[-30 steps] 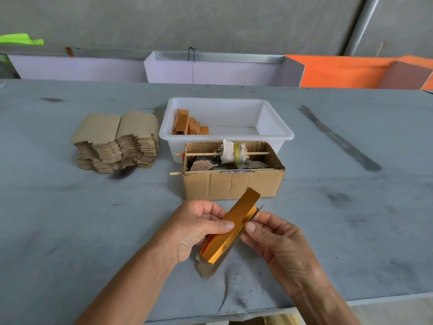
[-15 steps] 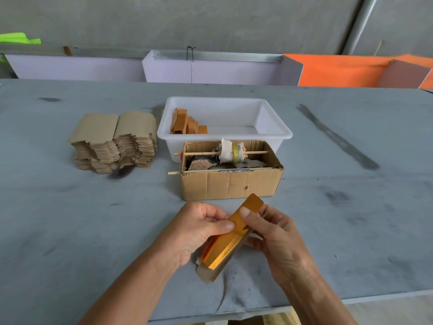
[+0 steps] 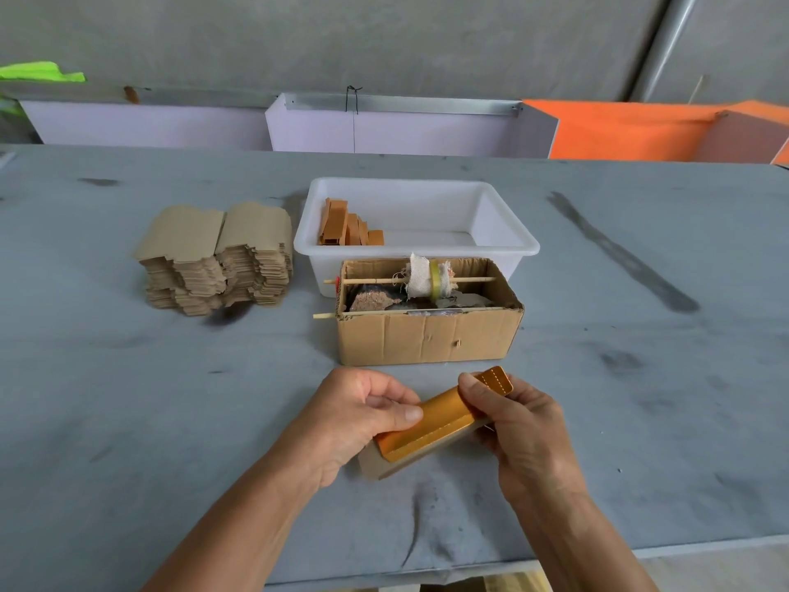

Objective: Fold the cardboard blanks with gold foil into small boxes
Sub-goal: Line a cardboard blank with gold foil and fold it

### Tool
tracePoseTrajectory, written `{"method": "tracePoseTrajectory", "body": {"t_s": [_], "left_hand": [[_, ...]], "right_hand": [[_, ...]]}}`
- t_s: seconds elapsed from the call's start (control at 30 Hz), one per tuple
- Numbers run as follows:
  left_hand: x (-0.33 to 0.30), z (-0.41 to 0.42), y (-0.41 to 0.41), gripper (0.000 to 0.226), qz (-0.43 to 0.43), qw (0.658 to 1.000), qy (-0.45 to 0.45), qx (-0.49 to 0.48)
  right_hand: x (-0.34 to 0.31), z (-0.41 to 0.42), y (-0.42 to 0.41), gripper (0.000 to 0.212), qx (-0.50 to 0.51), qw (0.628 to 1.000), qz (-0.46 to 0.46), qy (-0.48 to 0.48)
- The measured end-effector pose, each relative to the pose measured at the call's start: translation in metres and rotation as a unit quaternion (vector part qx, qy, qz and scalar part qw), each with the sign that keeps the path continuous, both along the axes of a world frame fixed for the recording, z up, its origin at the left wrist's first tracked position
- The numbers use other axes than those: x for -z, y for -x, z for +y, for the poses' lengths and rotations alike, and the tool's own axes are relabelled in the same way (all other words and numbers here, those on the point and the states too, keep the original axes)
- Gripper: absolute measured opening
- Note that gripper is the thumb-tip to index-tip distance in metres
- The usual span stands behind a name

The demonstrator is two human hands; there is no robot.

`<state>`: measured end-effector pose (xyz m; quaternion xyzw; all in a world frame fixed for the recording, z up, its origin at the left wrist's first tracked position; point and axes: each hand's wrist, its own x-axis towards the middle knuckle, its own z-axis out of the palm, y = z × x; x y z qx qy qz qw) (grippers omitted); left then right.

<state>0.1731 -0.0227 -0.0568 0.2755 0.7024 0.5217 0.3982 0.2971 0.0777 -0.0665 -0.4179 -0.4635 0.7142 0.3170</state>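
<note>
A gold-foil cardboard blank (image 3: 431,429) is held low over the grey table, partly folded, its brown underside showing at the near end. My left hand (image 3: 354,416) pinches its left side with the thumb lying on the foil. My right hand (image 3: 512,425) grips the far end, thumb pressed across the foil just below the end flap (image 3: 497,380). A stack of flat brown blanks (image 3: 217,258) sits at the left. Several folded gold boxes (image 3: 346,228) lie in the white tub (image 3: 508,245).
An open cardboard box (image 3: 427,339) with a stick, a tape roll and scraps stands just beyond my hands, in front of the white tub. Lilac and orange bins (image 3: 619,130) line the table's far edge. The near table edge runs below my forearms.
The blank has tipped from steeply slanted to nearly flat. My right hand has shifted from beneath the blank up to its far end, thumb over the foil, and the end flap now bends.
</note>
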Motion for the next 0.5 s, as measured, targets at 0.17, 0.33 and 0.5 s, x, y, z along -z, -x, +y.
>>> {"method": "tracePoseTrajectory", "body": {"t_s": [0.17,0.33,0.5], "left_hand": [[0.002,-0.004,0.000,0.022,0.005,0.999,0.003,0.036],[-0.001,-0.003,0.005,0.025,0.018,0.999,-0.018,-0.021],[-0.004,-0.002,0.007,0.023,0.001,0.998,-0.042,-0.039]], "right_hand": [[0.003,0.003,-0.001,0.018,0.005,1.000,0.000,-0.016],[-0.001,0.005,-0.012,0.019,-0.090,0.981,0.141,0.101],[0.005,-0.001,-0.016,0.028,-0.131,0.956,0.209,0.158]]}}
